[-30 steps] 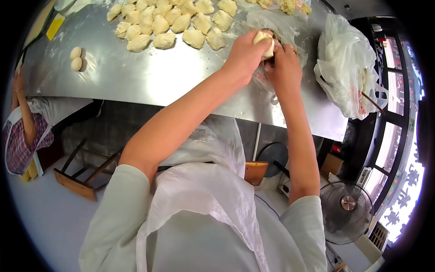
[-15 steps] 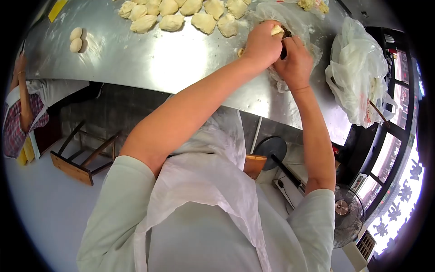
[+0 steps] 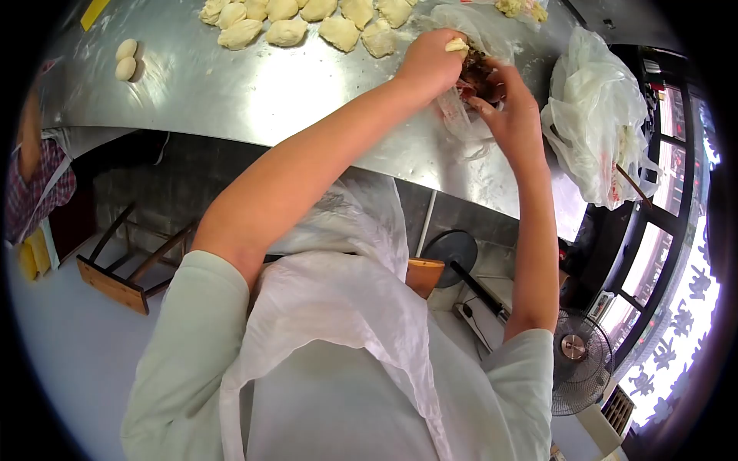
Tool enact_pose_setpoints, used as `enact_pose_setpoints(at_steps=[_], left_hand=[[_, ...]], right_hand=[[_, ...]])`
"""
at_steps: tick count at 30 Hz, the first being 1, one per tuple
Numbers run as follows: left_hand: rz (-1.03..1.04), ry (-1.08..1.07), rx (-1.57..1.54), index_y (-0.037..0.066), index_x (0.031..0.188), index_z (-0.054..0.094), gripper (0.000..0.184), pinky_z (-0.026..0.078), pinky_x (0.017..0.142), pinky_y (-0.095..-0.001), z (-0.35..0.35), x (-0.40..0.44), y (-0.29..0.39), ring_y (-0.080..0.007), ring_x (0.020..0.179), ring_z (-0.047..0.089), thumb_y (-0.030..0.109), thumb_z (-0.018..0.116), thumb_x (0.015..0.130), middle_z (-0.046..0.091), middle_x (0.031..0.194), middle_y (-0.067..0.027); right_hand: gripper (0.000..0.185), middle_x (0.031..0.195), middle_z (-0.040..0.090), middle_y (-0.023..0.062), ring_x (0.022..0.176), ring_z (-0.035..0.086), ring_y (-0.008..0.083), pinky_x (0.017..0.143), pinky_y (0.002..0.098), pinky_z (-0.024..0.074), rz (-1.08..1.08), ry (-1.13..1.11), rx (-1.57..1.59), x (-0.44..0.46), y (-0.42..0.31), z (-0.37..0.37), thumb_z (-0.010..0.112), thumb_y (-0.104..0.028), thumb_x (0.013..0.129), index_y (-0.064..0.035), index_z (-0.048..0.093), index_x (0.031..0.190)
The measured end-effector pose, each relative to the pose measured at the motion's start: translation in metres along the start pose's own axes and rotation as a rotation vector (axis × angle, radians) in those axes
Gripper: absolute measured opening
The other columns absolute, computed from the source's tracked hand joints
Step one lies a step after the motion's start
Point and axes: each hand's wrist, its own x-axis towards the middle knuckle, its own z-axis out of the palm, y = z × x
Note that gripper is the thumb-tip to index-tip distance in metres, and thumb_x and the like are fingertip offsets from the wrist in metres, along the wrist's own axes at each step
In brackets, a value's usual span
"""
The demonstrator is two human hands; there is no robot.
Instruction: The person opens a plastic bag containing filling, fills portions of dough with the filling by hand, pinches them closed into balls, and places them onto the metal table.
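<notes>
My left hand (image 3: 433, 63) is closed around a piece of pale dough (image 3: 457, 45), whose edge shows past the fingers. Beside it lies a dark brown filling (image 3: 477, 74) in a clear plastic bag (image 3: 459, 115) on the metal table. My right hand (image 3: 513, 111) is at the filling's right side, thumb and fingers spread apart and the fingertips touching or close to it. Flattened dough pieces (image 3: 339, 32) lie in rows to the left of my hands.
Two pale round balls (image 3: 125, 60) rest on the metal table (image 3: 207, 100) at the left. A bulky white plastic bag (image 3: 596, 115) sits at the right edge. Another person's arm (image 3: 31, 134) shows at far left. Below stand a wooden stool (image 3: 115, 284) and a fan (image 3: 575, 349).
My right hand has opened and drawn away from the left, uncovering more of the dark filling. The left hand still holds the dough. The view has shifted slightly.
</notes>
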Motion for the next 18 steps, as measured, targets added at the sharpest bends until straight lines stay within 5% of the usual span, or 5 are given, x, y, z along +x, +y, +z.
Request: enact_pose_setpoints(at_steps=[4,7,10,13,18], left_hand=[[0.073,0.044,0.117,0.0,0.12,0.068,0.031,0.056,0.085,-0.0423,0.0,-0.024,0.017,-0.0366,0.096,0.071,0.006,0.058,0.091,0.073,0.105,-0.0227],[0.213,0.064,0.15,0.002,0.123,0.066,0.028,0.055,0.07,-0.0362,0.005,-0.034,0.013,-0.0208,0.078,0.07,0.011,0.06,0.098,0.073,0.104,-0.0134],[0.234,-0.029,0.079,0.002,0.126,0.065,0.029,0.056,0.073,-0.0369,0.015,-0.029,0.002,-0.0198,0.08,0.07,0.013,0.06,0.099,0.073,0.102,-0.0137],[0.073,-0.062,0.059,0.002,0.128,0.063,0.032,0.056,0.08,-0.0409,0.019,-0.034,0.007,-0.0285,0.088,0.072,0.01,0.059,0.098,0.073,0.104,-0.0186],[0.281,0.01,0.341,0.002,0.13,0.062,0.037,0.054,0.088,-0.0474,0.035,-0.044,-0.001,-0.0455,0.1,0.067,0.001,0.055,0.094,0.07,0.109,-0.0265]], right_hand=[[0.035,0.106,0.066,0.0117,0.102,0.065,0.0354,0.079,0.046,0.054,-0.254,0.07,-0.421,-0.008,0.006,0.012,0.076,-0.004,0.079,-0.0074,0.067,0.113],[0.026,0.1,0.064,0.0112,0.097,0.064,0.0347,0.078,0.0465,0.0536,-0.163,0.121,-0.435,-0.012,-0.004,0.015,0.076,-0.006,0.08,-0.007,0.066,0.103],[0.021,0.095,0.061,0.0107,0.092,0.063,0.0351,0.076,0.0472,0.0529,-0.113,0.147,-0.524,-0.011,0.0,0.023,0.076,-0.007,0.08,-0.0071,0.063,0.095],[0.02,0.093,0.06,0.0108,0.089,0.062,0.0355,0.075,0.0474,0.0524,-0.158,0.126,-0.529,-0.007,0.01,0.022,0.076,-0.007,0.079,-0.0075,0.06,0.092],[0.026,0.092,0.062,0.0123,0.086,0.064,0.0362,0.075,0.0463,0.0533,-0.238,0.103,-0.438,-0.001,0.032,0.019,0.078,-0.006,0.072,-0.0062,0.06,0.092]])
